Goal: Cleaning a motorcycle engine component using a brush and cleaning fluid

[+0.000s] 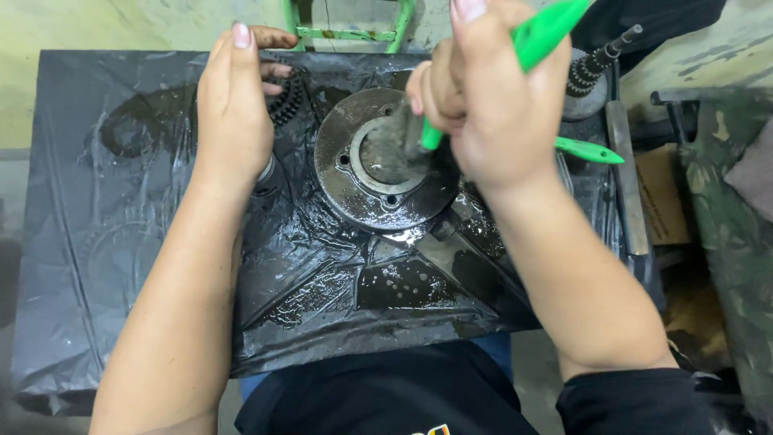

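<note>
A round dark metal disc [346, 189] with a raised inner ring lies wet on black plastic sheeting [97, 242]. My right hand [499, 105] is closed around a green-handled brush [539, 36], whose bristle end presses into the disc's centre. My left hand [233, 105] rests to the left of the disc, fingers over a toothed gear [288, 101] and a small metal part under the palm; what it grips is hidden.
A second green-handled tool [588, 151] lies right of the disc. A metal shaft with gear teeth [592, 68] stands at the back right. A long flat metal bar [628, 185] runs along the sheeting's right edge. A green metal frame [346, 32] is behind.
</note>
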